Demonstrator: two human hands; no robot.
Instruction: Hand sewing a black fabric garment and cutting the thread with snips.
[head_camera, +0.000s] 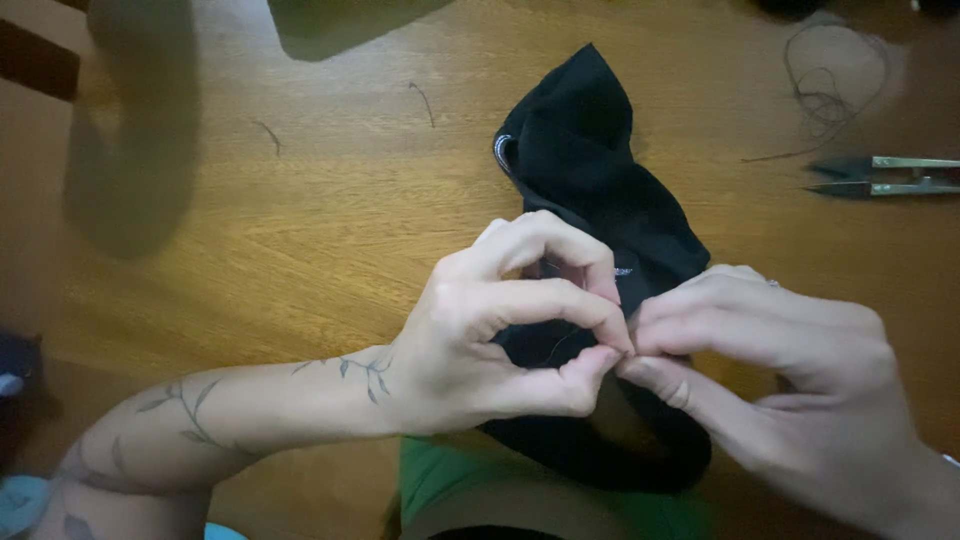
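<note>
Mid-stitch, by the look of it: the left hand (500, 330) and right hand (770, 370) pinch 1 fold of black cloth (600, 190) on the wooden table (300, 220), fingertips touching, so the next pull likely needs steady tension.

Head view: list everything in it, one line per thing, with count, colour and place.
black fabric: one, black, bunched at table centre, running under both hands
thread snips: one pair, dark blades with pale metal handles, right edge of table
loose thread tangle: one, dark, upper right above the snips
thread scraps: two short bits, dark, upper left of the fabric
wooden table: one, brown, under everything
green cloth: one patch, green, bottom centre at the table edge
left hand: one, leaf tattoo on the forearm, fingertips pinched on the fabric
right hand: one, fingertips pinched against the left hand's, on the fabric
</note>
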